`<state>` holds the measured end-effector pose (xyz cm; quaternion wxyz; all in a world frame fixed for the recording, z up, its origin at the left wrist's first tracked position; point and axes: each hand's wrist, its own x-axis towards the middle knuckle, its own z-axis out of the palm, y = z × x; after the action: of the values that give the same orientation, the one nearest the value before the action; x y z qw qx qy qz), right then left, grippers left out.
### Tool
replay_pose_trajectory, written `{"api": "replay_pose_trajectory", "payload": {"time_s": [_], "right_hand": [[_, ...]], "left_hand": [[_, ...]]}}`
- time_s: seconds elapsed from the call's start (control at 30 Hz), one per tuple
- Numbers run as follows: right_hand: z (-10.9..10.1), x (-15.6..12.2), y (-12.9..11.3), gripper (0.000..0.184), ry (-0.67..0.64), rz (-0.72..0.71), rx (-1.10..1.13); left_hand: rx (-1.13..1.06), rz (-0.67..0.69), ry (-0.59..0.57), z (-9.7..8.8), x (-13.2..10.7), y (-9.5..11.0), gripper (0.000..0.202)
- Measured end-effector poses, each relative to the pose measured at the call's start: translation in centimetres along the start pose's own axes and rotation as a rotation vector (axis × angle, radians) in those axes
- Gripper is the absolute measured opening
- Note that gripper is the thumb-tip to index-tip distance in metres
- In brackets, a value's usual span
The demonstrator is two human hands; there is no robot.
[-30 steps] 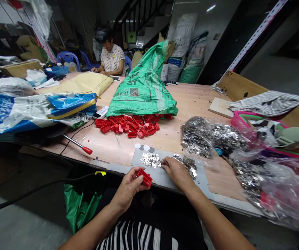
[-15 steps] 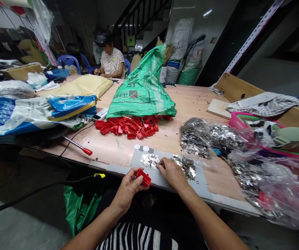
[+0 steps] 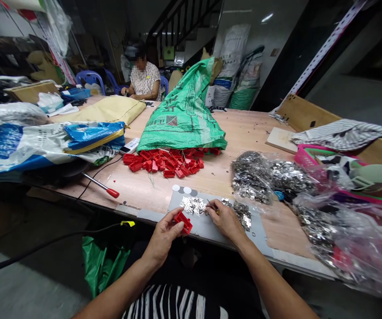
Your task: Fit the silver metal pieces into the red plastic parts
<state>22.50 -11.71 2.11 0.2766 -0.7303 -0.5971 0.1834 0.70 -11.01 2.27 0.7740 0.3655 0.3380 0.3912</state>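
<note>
Red rectangular plastic clip (image 3: 183, 222) sat pinched between thumb and fingertips of the left hand (image 3: 163, 237). Just beside those fingers, the right hand (image 3: 227, 220) curled its fingertips against a heap of small silvery metal pieces (image 3: 192, 205); whether they gripped one was unclear.

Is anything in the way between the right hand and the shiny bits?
No, nothing visible is in the way. The right hand lies on the grey mat, right at the shiny bits. The left hand holds a red piece off to the side, not between them.
</note>
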Motion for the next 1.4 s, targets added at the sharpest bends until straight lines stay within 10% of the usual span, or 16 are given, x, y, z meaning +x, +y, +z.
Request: {"api": "replay_pose_trajectory", "payload": {"time_s": [0.3, 0.6, 0.83, 1.0, 1.4], "right_hand": [[1.3, -3.0, -2.4, 0.035, -0.318, 0.163, 0.768], [2.2, -4.2, -3.1, 0.036, -0.304, 0.158, 0.791], [1.6, -4.6, -3.3, 0.04, -0.311, 0.235, 0.872], [0.7, -5.0, -2.6, 0.034, -0.301, 0.144, 0.767], [0.5, -4.5, -1.6, 0.02, -0.169, -0.133, 0.109]], "left_hand": [[0.112, 0.095, -0.017, 0.1, 1.0, -0.1, 0.046], [0.452, 0.222, -0.104, 0.5, 0.2, 0.0, 0.038], [0.059, 0.025, -0.095, 0.8, 0.7, -0.7, 0.045], [-0.045, -0.018, -0.087, 0.9, 1.0, -0.7, 0.046], [0.783, 0.339, -0.102, -0.8, 3.9, -0.7, 0.034]]}}
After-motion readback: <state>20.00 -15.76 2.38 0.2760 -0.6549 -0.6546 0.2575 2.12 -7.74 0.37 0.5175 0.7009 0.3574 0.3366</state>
